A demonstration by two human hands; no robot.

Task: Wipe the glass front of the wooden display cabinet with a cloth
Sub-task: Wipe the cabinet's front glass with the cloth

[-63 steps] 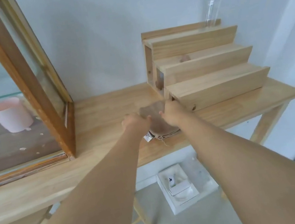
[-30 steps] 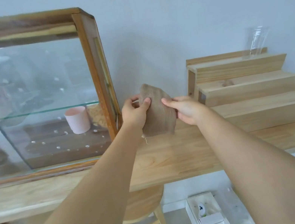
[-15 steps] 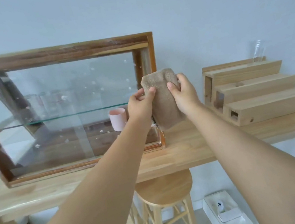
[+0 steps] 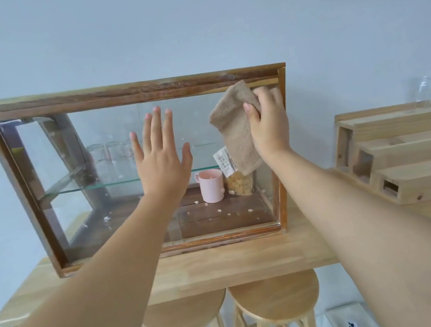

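- I am holding the cloth (image 4: pixel 234 128) in my right hand (image 4: pixel 267 122), up at the top right corner of the glass front (image 4: pixel 104 125), just under the top rail of the wooden display cabinet (image 4: pixel 135 91).
- My right fingers are curling round the cloth's upper edge, thumb pinching it from the near side, so that the rest is hanging free; I judge this grip is meant to keep a flat pad of fabric against the pane.
- The cloth's long axis is running roughly top to bottom, leaning slightly, with its upper end at the rail and its lower end, where a white tag (image 4: pixel 225 161) is dangling, pointing down toward the glass shelf (image 4: pixel 91 186).
- Whether the fabric is already pressing on the glass or only hovering before it, I cannot tell.
- My left hand (image 4: pixel 161 158) is raised open before the middle of the pane, fingers spread and pointing up, gripping nothing; I take it as a brace to steady the cabinet, though contact with the glass is unclear.
- Starting in a top corner makes sense to me: strokes can run across and downward.
- Inside, a pink cup (image 4: pixel 211 185) and a bag of snacks (image 4: pixel 239 185) are sitting on the cabinet floor, with pale specks showing across the lower pane; whether these lie on the glass or on the floor inside, I cannot tell.
- The cabinet is standing on the wooden table (image 4: pixel 226 265), its glass facing me.
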